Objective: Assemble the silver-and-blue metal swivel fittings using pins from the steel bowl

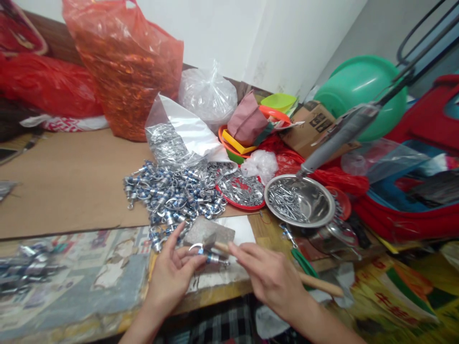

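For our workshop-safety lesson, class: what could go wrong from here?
The hammer head in the right hand sits close to the left hand's fingers, so a stray blow might hit them. The metal part they hold could slip if struck off-centre. The pile of parts beside the grey block might get knocked.

A red plastic bag (pixel 53 88) lay left of a bulging orange bag (pixel 132 71); a clear plastic bag (pixel 210 98) stood farther right, and a green basin (pixel 362 91) sat beside a cardboard box (pixel 310 122).
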Available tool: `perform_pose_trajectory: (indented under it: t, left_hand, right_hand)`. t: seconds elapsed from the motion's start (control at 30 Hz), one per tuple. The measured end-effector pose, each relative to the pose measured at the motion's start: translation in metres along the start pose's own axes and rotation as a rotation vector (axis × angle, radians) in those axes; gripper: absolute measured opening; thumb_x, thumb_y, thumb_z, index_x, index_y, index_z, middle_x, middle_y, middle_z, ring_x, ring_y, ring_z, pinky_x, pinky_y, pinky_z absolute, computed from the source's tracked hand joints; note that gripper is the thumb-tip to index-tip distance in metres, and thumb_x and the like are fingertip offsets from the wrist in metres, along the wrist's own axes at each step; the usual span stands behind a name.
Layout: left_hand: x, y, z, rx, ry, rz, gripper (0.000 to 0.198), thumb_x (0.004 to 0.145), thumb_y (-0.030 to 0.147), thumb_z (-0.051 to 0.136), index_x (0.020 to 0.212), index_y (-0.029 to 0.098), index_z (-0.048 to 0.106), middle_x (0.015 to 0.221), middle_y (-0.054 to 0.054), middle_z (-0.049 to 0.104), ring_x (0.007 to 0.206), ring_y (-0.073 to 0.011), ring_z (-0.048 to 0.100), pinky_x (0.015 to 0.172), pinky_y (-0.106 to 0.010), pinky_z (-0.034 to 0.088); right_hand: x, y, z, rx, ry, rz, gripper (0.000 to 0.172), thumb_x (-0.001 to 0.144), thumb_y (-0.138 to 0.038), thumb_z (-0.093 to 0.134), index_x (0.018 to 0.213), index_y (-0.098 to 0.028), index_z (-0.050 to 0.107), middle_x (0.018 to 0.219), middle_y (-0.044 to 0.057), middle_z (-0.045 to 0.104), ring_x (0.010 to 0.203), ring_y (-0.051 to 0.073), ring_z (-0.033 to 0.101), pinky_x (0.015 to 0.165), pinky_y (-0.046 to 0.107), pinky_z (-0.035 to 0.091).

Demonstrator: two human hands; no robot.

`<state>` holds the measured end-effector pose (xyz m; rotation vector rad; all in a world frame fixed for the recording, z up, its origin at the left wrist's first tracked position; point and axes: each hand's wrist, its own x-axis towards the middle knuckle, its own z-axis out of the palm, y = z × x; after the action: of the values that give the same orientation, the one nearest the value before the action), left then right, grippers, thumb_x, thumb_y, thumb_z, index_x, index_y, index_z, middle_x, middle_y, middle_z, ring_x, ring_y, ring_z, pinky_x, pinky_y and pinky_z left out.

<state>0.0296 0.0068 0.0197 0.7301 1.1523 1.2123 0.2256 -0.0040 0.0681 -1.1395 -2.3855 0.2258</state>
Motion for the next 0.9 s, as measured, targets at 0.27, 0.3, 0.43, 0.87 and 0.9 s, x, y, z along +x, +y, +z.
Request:
perform_pose_trajectory:
  t: [0.27, 0.3, 0.43, 0.87, 0.9]
  left_hand:
    - [-0.002, 0.006, 0.004, -0.008, 0.008, -0.018, 0.094, 0.055, 0.02, 0.072, 0.133, 0.016, 0.021, 0.059, 0.003, 0.066, 0.059, -0.0158, 0.065, 0.059, -0.028, 0.054]
    - [-0.001, 0.006, 0.003, -0.007, 0.008, -0.02, 0.094, 0.055, 0.02, 0.072, 0.133, 0.016, 0.02, 0.059, 0.003, 0.066, 0.059, -0.0159, 0.065, 0.06, -0.028, 0.054]
    - [-0.001, 0.004, -0.002, 0.106, -0.015, -0.025, 0.071, 0.054, 0.025, 0.073, 0.119, 0.014, 0.046, 0.064, -0.001, 0.068, 0.066, -0.0182, 0.066, 0.066, -0.03, 0.053]
    - [0.004, 0.013, -0.005, 0.465, 0.032, 0.367, 0.015, 0.066, 0.03, 0.062, 0.057, 0.02, 0.068, 0.081, -0.005, 0.061, 0.077, -0.0168, 0.059, 0.069, -0.024, 0.046]
    - [0.006, 0.013, -0.004, 0.46, 0.036, 0.386, 0.014, 0.067, 0.029, 0.061, 0.058, 0.02, 0.067, 0.077, -0.004, 0.06, 0.073, -0.016, 0.058, 0.067, -0.024, 0.046]
  right_hand:
    - [-0.007, 0.001, 0.012, 0.036, -0.052, 0.099, 0.049, 0.081, -0.007, 0.039, 0.127, -0.025, 0.041, 0.093, 0.006, 0.063, 0.081, 0.016, 0.059, 0.07, 0.028, 0.05]
    - [-0.008, 0.006, 0.015, 0.077, -0.051, 0.162, 0.046, 0.082, -0.01, 0.04, 0.125, -0.025, 0.044, 0.093, 0.006, 0.063, 0.08, 0.016, 0.06, 0.071, 0.028, 0.05]
    - [-0.015, 0.042, 0.026, 0.2, 0.107, 0.461, 0.037, 0.079, -0.023, 0.05, 0.116, -0.019, 0.053, 0.106, 0.009, 0.061, 0.094, 0.021, 0.058, 0.082, 0.035, 0.046]
    - [0.095, 0.125, 0.035, -0.353, 0.001, 0.509, 0.022, 0.082, -0.02, 0.047, 0.096, -0.018, 0.064, 0.092, 0.008, 0.061, 0.087, 0.017, 0.056, 0.075, 0.025, 0.04]
    - [0.105, 0.132, 0.039, -0.367, -0.021, 0.521, 0.018, 0.08, -0.02, 0.05, 0.09, -0.018, 0.065, 0.089, 0.008, 0.061, 0.085, 0.018, 0.057, 0.072, 0.026, 0.04]
